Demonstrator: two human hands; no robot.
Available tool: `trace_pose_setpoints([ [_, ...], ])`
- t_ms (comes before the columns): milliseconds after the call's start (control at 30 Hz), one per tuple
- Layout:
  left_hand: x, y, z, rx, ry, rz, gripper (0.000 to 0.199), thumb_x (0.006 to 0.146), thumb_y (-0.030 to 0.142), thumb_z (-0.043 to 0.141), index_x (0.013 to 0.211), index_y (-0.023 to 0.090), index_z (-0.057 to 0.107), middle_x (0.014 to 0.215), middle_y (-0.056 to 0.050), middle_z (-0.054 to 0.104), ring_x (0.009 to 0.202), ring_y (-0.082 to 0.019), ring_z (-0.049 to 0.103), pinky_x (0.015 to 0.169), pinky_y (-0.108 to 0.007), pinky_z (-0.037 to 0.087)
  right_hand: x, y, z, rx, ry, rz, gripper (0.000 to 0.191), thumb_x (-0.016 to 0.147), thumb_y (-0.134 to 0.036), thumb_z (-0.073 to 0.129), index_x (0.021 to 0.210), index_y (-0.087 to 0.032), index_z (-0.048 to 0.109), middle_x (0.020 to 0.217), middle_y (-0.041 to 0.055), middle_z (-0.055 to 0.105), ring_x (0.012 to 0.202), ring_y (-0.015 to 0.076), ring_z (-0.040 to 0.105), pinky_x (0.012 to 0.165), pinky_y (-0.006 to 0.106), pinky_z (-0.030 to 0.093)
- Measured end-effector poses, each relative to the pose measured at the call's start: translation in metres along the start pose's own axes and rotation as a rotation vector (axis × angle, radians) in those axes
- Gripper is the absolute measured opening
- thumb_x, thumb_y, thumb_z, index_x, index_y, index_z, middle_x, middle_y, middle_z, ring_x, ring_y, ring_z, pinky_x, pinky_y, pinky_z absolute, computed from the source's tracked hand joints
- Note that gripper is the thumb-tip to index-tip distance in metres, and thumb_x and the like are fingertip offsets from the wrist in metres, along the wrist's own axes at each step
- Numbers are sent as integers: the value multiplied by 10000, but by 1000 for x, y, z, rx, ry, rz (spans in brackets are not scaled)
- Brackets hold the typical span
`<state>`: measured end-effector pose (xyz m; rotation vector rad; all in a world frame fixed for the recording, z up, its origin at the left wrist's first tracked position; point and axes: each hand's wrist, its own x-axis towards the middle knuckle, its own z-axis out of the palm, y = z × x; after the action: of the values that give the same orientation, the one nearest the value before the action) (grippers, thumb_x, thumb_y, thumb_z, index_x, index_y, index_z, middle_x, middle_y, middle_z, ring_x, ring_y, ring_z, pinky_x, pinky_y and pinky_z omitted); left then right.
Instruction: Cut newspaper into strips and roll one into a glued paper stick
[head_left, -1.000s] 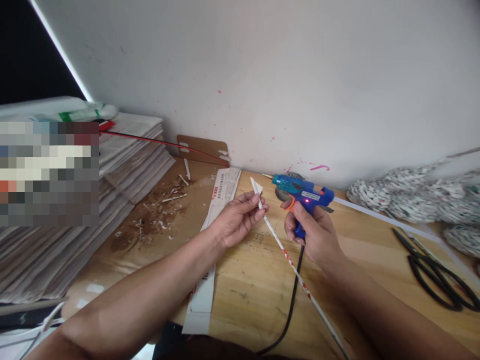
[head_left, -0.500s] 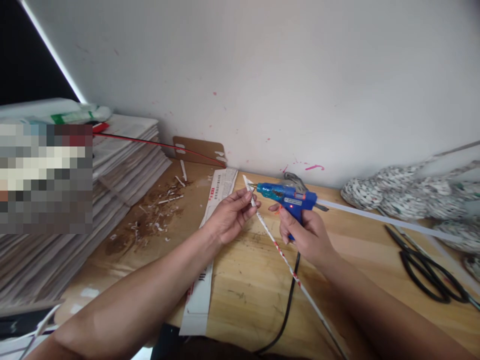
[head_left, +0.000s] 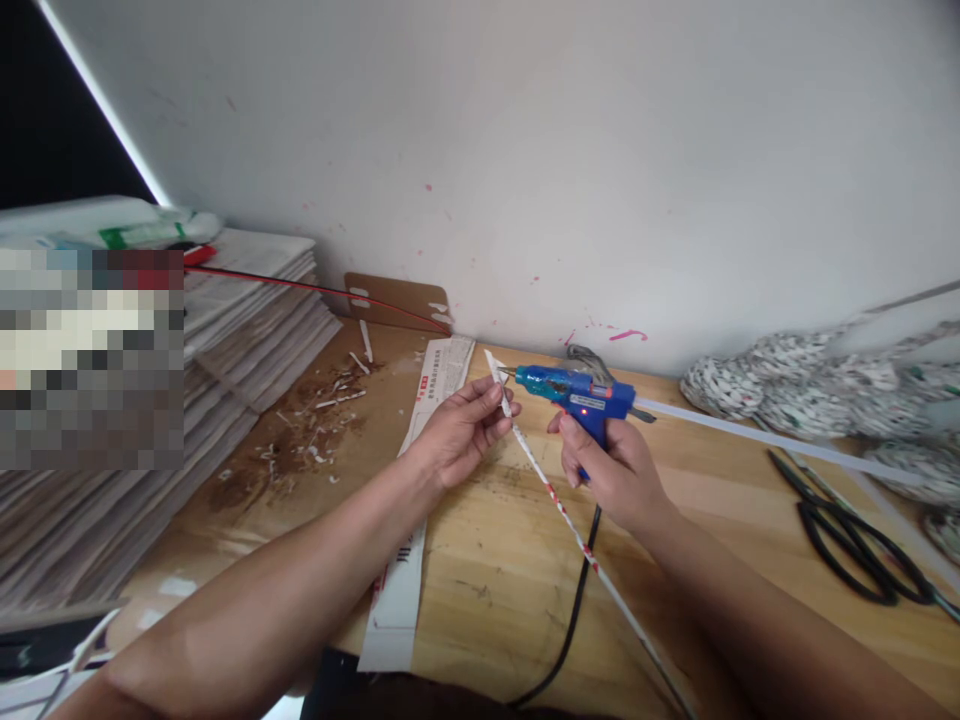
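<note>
My left hand [head_left: 469, 425] pinches a thin rolled paper stick [head_left: 551, 492] near its upper end, where a loose white paper flap points up. The stick slants down to the right, white with red marks. My right hand [head_left: 611, 455] is wrapped round the grip of a blue glue gun [head_left: 570, 390] with a small red light lit. The gun's metal nozzle is at the paper flap, right by my left fingertips. A long whitish glue stick [head_left: 712, 425] runs out of the gun's back. Under my left wrist lies a newspaper strip [head_left: 397, 610].
Stacked newspapers [head_left: 262, 350] stand at the left, beside paper scraps [head_left: 322, 400] on the brown surface. Black scissors [head_left: 847, 530] and braided paper coils [head_left: 780, 385] are at the right. A black cord [head_left: 576, 610] trails toward me.
The finger of my right hand near the gun's trigger has curled in slightly. Otherwise both hands, the gun and the paper stick hold nearly the same places.
</note>
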<state>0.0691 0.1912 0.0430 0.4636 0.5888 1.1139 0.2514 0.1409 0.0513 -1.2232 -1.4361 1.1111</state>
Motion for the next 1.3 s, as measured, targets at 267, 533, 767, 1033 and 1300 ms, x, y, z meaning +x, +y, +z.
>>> trace_pose_setpoints([
  [267,1,0,1,-33,24,9,169,895,2,551,825,90,677,753,-33,662,655,-76,679,569,-110,569,0,0,0,23,0,24,421,894,-580,586,837,-163,603,493,-50,484,438,100,444,448,252,341],
  [533,-1,0,3,-49,26,6,187,899,-8,538,838,96,682,740,-23,653,650,-66,668,586,-109,570,2,3,0,86,-11,30,399,892,-559,605,860,-161,611,492,-53,487,439,101,448,448,250,348],
  [767,-2,0,4,-48,49,5,201,902,-21,525,832,90,677,715,-18,647,615,-56,653,597,-120,576,1,0,0,47,2,30,410,894,-571,594,840,-164,599,486,-56,484,435,100,445,448,249,342],
  [1033,-1,-1,3,-30,55,21,191,900,-14,535,823,95,671,732,-19,663,630,-60,663,607,-127,582,1,2,-2,62,-12,42,404,890,-572,601,820,-174,588,476,-56,484,432,99,440,444,249,346],
  [1300,0,-1,4,1,70,33,130,876,6,588,826,97,665,732,-16,666,639,-59,658,613,-127,574,2,1,-3,57,-27,39,408,897,-552,602,722,-187,556,482,-44,480,434,102,439,437,256,355],
])
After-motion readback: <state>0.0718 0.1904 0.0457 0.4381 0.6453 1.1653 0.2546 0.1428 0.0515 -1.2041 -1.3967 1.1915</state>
